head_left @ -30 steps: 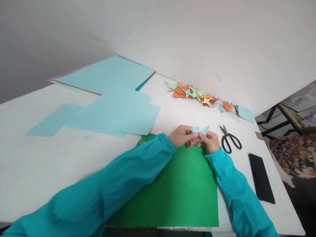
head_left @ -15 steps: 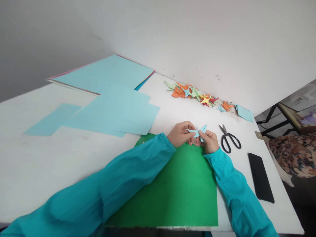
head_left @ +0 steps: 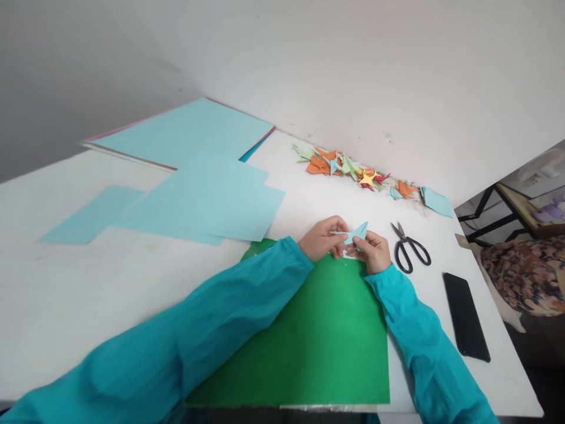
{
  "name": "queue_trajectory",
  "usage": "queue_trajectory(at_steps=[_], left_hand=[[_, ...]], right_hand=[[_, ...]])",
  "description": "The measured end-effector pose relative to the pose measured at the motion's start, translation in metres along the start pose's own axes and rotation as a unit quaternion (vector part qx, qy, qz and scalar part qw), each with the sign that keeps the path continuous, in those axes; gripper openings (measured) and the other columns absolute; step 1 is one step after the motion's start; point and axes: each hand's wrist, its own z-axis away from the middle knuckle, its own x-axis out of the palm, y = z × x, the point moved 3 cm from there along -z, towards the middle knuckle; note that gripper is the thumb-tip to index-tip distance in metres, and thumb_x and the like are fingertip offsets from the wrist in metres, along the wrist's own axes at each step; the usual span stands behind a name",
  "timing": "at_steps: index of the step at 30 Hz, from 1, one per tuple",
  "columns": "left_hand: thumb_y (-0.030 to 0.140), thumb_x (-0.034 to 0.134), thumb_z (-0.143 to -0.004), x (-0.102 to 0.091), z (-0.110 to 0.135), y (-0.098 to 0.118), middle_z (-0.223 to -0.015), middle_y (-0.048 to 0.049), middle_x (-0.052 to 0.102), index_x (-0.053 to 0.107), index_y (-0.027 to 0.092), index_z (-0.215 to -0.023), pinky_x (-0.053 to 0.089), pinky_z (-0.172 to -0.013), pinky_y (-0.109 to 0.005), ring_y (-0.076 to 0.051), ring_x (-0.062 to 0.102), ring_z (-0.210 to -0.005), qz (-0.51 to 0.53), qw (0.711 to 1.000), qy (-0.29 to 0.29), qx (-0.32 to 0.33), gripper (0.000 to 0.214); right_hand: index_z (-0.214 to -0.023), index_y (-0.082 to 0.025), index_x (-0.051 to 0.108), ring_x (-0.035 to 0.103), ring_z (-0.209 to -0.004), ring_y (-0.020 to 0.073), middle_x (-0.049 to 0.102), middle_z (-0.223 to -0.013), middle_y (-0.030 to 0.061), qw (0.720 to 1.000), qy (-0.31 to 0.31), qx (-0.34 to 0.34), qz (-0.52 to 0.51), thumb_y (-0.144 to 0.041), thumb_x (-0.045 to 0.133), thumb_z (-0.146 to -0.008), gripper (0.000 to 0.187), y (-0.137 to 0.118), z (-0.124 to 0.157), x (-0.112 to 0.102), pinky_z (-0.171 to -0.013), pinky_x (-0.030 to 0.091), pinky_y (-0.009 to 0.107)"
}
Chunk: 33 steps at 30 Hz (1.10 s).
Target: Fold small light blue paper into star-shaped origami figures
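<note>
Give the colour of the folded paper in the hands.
The folded paper is light blue, shown best in the head view.

Left sleeve (head_left: 220, 309) and right sleeve (head_left: 424, 335) match: 2 long, loose tubes of solid teal cloth, no print visible. Folds and creases along both — left one bulges lower down. Left cuff (head_left: 300, 253), right cuff (head_left: 378, 278) close-fitting. Left hand (head_left: 324, 238), right hand (head_left: 375, 252) — both bare.

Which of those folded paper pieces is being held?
The light blue folded piece, pinched between the left hand and right hand; the other folded pieces lie along the wall.
</note>
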Motion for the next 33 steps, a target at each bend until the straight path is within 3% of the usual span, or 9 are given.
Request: queue_trajectory(at_steps=[10,18,23,26,33], left_hand=[[0.02,0.056,-0.07,0.0018,0.0002,0.0003,-0.056,0.0053,0.052,0.047,0.014,-0.085,0.044,-0.038,-0.018,-0.008,0.054,-0.042,-0.022,0.999,-0.031,0.033,0.019],[0.013,0.055,-0.065,-0.0008,0.0013,-0.0009,-0.049,0.0023,0.054,0.055,0.01,-0.067,0.044,-0.041,-0.019,-0.009,0.054,-0.041,-0.034,0.999,-0.014,0.016,0.003],[0.013,0.058,-0.065,0.0003,0.0031,0.0014,-0.046,0.0039,0.054,0.054,0.009,-0.077,0.044,-0.041,-0.019,-0.009,0.054,-0.04,-0.02,1.0,-0.004,-0.002,0.013],[0.016,0.065,-0.061,0.0001,0.0027,0.0023,-0.056,0.0043,0.057,0.049,0.012,-0.082,0.043,-0.038,-0.018,-0.008,0.055,-0.041,-0.001,0.999,0.035,0.001,0.027],[0.027,0.066,-0.064,0.0002,-0.0006,-0.006,-0.038,0.0033,0.053,0.053,0.01,-0.068,0.041,-0.036,-0.019,-0.009,0.051,-0.034,-0.059,0.998,0.03,-0.017,0.022]], right_hand=[[-0.062,-0.015,0.064,0.052,-0.038,0.0091,0.059,-0.045,-0.0015,0.999,-0.017,-0.002,-0.037,-0.029,0.07,-0.062,0.015,-0.0007,-0.0027,-0.0005,-0.039,0.042,0.019],[-0.062,-0.014,0.065,0.053,-0.037,0.0093,0.061,-0.046,-0.0008,0.999,-0.014,-0.023,-0.036,-0.029,0.073,-0.058,0.017,0.0001,-0.0046,-0.0011,-0.037,0.043,0.019],[-0.065,-0.014,0.065,0.055,-0.039,0.0098,0.063,-0.048,-0.0003,0.999,0.005,-0.034,-0.018,-0.028,0.074,-0.056,0.018,0.0002,-0.0032,-0.0019,-0.038,0.044,0.019],[-0.065,-0.015,0.065,0.053,-0.037,0.009,0.062,-0.046,-0.0014,0.999,0.014,-0.038,-0.008,-0.029,0.074,-0.057,0.018,-0.0004,-0.0018,-0.0014,-0.038,0.043,0.019],[-0.064,-0.015,0.064,0.052,-0.036,0.0083,0.061,-0.046,-0.0018,0.998,0.019,-0.056,0.007,-0.031,0.073,-0.059,0.019,-0.0015,0.0001,-0.0011,-0.037,0.042,0.018]])
